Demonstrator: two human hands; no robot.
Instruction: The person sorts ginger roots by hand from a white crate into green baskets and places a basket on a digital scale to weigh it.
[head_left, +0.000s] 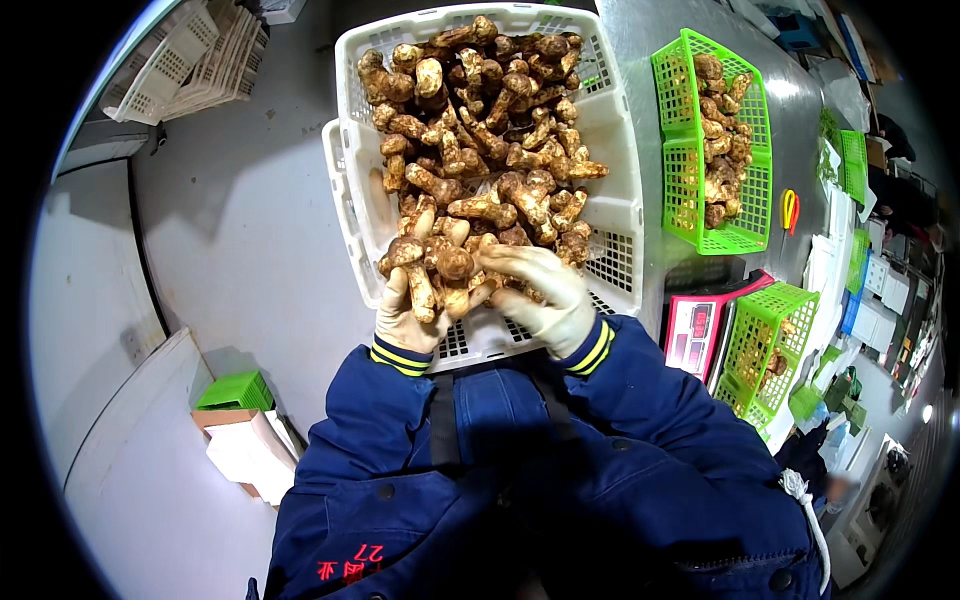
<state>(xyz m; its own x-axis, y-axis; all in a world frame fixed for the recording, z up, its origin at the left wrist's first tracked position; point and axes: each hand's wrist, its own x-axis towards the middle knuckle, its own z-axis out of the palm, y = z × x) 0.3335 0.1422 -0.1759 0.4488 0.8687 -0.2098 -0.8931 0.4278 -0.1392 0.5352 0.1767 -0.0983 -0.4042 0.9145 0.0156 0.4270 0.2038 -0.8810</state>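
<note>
In front of me, a white perforated plastic crate (616, 161) is heaped with brown-and-cream mushrooms (487, 139) that look like matsutake. My left hand (411, 324), in a cream glove, cradles several mushrooms (420, 291) at the crate's near edge, its thumb on their left side. My right hand (551, 300), gloved alike, reaches in from the right against the same cluster. Its fingers stretch over the mushrooms with the thumb lower and apart; mushrooms show in that gap, but whether it grips one is unclear.
On the steel table (637, 67) to the right stand a green basket (679, 142) of mushrooms and a pair of scissors (789, 211). Nearer, another green basket (757, 352) sits on a red-framed digital scale (690, 334). White crates (176, 64) are stacked far left.
</note>
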